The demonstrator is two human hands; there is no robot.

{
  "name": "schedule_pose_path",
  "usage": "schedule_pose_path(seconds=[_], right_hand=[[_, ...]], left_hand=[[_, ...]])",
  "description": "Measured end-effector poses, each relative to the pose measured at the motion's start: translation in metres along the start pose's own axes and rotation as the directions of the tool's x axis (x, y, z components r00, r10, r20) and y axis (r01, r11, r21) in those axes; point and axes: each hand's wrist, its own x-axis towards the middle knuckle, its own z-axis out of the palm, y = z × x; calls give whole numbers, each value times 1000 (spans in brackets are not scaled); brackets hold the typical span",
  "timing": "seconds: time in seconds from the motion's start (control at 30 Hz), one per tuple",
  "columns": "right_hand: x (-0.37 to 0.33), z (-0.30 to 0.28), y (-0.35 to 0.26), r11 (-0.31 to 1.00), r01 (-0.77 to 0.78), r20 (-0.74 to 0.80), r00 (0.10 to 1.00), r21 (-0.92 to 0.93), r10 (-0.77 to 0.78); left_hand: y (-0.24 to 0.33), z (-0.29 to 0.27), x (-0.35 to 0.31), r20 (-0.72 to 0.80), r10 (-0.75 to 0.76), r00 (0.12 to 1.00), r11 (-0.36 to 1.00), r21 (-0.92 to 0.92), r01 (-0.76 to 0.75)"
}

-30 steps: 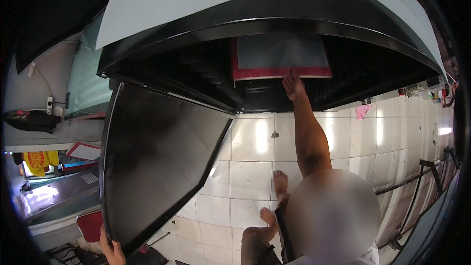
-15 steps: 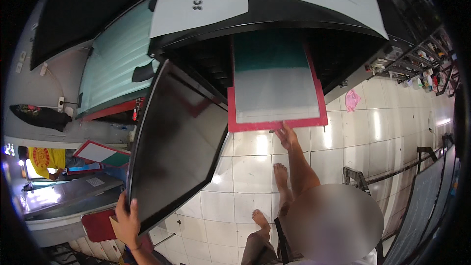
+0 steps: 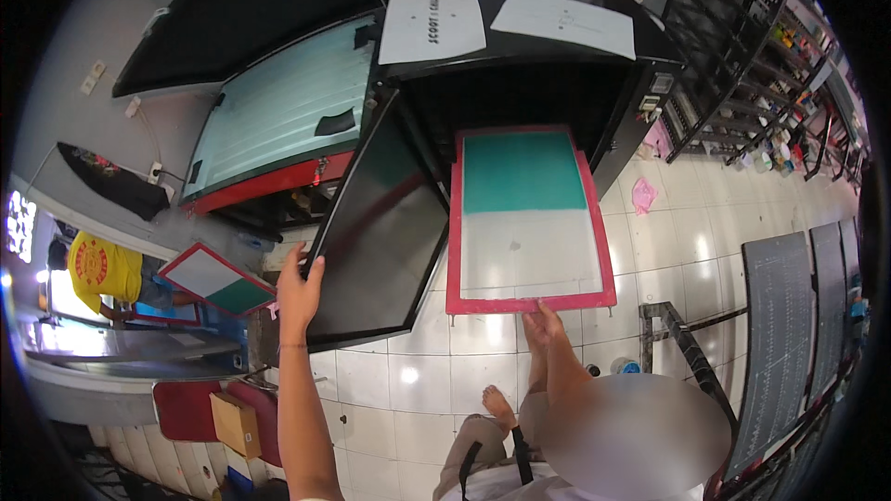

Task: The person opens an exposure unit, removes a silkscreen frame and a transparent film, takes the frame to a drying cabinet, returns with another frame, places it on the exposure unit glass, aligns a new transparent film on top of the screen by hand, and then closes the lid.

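Note:
A silk-screen frame (image 3: pixel 603 260), red-rimmed with green mesh at its far end and pale mesh nearer me, juts out of a black cabinet (image 3: pixel 422 60). My right hand (image 3: pixel 546 320) is closed on the middle of its near edge, with the thumb on top. At left, my left hand (image 3: pixel 302 283) grips the outer edge of the cabinet's open black door (image 3: pixel 380 232), its thumb on the inner face. Part of the frame's far end lies under the cabinet top. A blurred patch at lower right hides my upper right arm.
Two printed sheets (image 3: pixel 433 28) lie on the cabinet top. A glass-topped unit with a raised black lid (image 3: pixel 251 14) stands at left. Farther left, a person in a yellow shirt (image 3: pixel 100 264) is near another red-framed screen (image 3: pixel 223 260). A black metal stand (image 3: pixel 682 343) is at right.
The frame has come farther out of the cabinet toward me, with my right hand still on its near edge. My left hand now sits higher along the door edge. The view has shifted.

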Motion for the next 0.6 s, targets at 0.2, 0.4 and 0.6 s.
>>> schedule_pose_path(seconds=[0.2, 0.4, 0.6], right_hand=[[-144, 56, -41, 985, 140, -89, 985, -100, -149], [-276, 31, -143, 926, 215, -247, 922, -310, -297], [-305, 59, -275, 81, 74, -44, 415, -994, -909]], left_hand=[[-29, -3, -15, 96, -58, 994, 995, -75, 65], [16, 40, -26, 141, 34, 989, 989, -145, -14], [64, 94, -49, 342, -72, 937, 997, 47, 59]])
